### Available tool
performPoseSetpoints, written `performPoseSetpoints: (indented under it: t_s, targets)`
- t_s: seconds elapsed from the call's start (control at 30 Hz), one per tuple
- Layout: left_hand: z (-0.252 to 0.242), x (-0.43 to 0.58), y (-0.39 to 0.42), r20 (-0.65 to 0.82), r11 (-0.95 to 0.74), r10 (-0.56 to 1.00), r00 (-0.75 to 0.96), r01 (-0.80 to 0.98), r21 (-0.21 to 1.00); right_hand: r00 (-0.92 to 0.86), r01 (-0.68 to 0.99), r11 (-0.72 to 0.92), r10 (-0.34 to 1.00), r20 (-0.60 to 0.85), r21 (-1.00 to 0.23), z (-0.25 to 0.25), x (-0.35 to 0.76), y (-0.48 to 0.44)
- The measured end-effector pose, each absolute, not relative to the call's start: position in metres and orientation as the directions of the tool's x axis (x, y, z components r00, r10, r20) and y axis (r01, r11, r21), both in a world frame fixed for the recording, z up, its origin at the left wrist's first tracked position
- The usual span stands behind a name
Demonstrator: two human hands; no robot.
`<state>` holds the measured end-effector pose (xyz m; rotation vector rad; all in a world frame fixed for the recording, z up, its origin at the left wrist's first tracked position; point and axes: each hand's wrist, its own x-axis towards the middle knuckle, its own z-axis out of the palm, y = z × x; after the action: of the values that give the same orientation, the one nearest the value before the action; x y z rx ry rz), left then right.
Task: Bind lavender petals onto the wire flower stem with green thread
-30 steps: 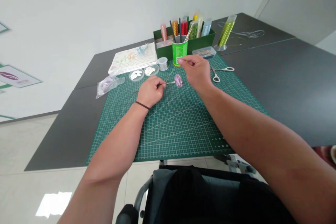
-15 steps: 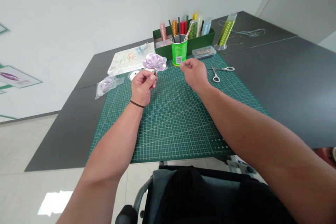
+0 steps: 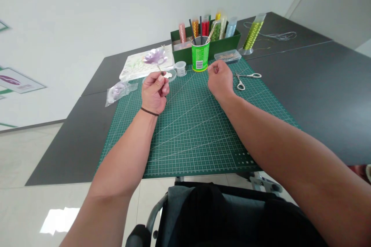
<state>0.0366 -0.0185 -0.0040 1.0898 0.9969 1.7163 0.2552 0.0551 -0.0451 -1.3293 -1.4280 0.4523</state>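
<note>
A green cutting mat [image 3: 191, 131] with a white grid lies on a dark gray table [image 3: 66, 146] in a white-walled room with a pale tile floor [image 3: 34, 204]; a framed poster [image 3: 17, 79] hangs at far left of the frame, and the dark back of a chair [image 3: 203, 216] fills the bottom of the frame.

I raise a lilac ribbon flower [image 3: 155, 56] at upper left of the mat, my left hand [image 3: 155, 92] clamped on its thin stem [image 3: 159, 68] between thumb and fingers, the bloom in the air above a printed sheet [image 3: 146, 63]. A dark band [image 3: 149, 111] circles my left wrist. My right hand [image 3: 220, 80] hovers over the upper right of the mat, well apart from the flower, its fingertips [image 3: 213, 68] pinched together; I cannot tell whether they hold anything fine.

A green cup [image 3: 200, 56] with a white barcode label [image 3: 199, 64], its small print unreadable, holds dark sticks and a thin pale rod. Behind it, a green box [image 3: 228, 42] carries upright tubes [image 3: 205, 29] of pink, orange, red, yellow and pale blue. A clear plastic case [image 3: 227, 56] holds small orange-tinted pieces. Scissors [image 3: 240, 79] lie just right of my right hand, and a plastic bag [image 3: 118, 93] with lilac contents rests at the mat's left edge.
</note>
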Motion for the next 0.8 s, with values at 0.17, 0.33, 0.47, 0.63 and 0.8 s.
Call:
performPoseSetpoints:
  t_s: [0.17,0.33,0.47,0.63,0.8]
  targets:
    - [0.002,0.022,-0.013,0.265,-0.360,0.900,-0.347,-0.247,0.899,0.358,0.490,0.149,0.864,0.354,-0.859,-0.043,0.260,0.060]
    - [0.005,0.021,-0.011,0.206,-0.336,0.898,-0.388,-0.305,0.891,0.544,0.491,0.002,0.780,0.308,-0.871,-0.046,0.264,0.072]
    - [0.005,0.028,-0.013,0.178,-0.272,0.932,-0.315,-0.285,0.919,0.578,0.492,0.118,0.697,0.424,-0.863,-0.040,0.264,0.067]
    - [0.004,0.037,-0.016,0.155,-0.215,0.963,-0.218,-0.281,0.935,0.193,0.609,0.512,0.645,0.739,-0.606,-0.026,0.254,0.032]
    - [0.006,0.047,-0.023,0.135,-0.162,0.984,-0.114,-0.276,0.947,-0.165,0.274,0.697,0.713,0.682,-0.662,-0.034,0.224,0.011]
